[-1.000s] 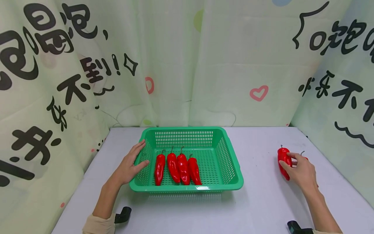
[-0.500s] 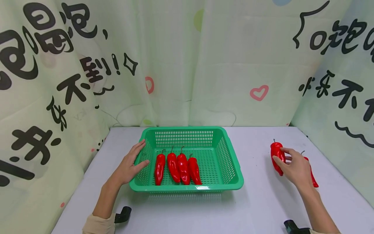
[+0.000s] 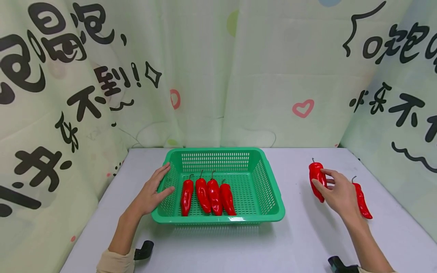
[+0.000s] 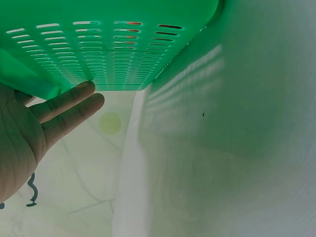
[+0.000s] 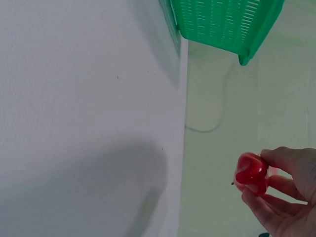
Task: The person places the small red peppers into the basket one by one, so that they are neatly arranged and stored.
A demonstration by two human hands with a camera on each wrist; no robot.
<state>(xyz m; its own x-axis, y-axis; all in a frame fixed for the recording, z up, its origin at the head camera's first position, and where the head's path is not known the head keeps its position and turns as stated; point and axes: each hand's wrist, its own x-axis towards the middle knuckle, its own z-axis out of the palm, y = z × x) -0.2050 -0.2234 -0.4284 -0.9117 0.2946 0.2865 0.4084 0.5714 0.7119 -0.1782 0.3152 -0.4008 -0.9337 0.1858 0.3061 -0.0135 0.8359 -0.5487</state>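
My right hand point(image 3: 336, 192) pinches a red chili pepper point(image 3: 316, 181) between thumb and fingers, stem pointing up. In the right wrist view the held pepper point(image 5: 251, 173) is seen end-on, above the table. Four is too many to miscount, so several red peppers point(image 3: 213, 195) lie side by side in the left half of a green plastic basket point(image 3: 263, 219). My left hand point(image 3: 153, 195) rests at the basket's left rim with fingers extended. From the left wrist, straight fingers point(image 4: 74, 111) show against the basket's slotted wall point(image 4: 98, 44).
Another red pepper point(image 3: 362, 201) lies on the white table point(image 3: 293, 242) just right of my right forearm. Printed curtains point(image 3: 259, 76) hang behind the table and along both sides. A black wrist device point(image 3: 145, 250) shows at my left cuff.
My right hand has carried the pepper leftward and slightly toward the back. The other pepper on the right is uncovered. My left hand and the basket stay put.
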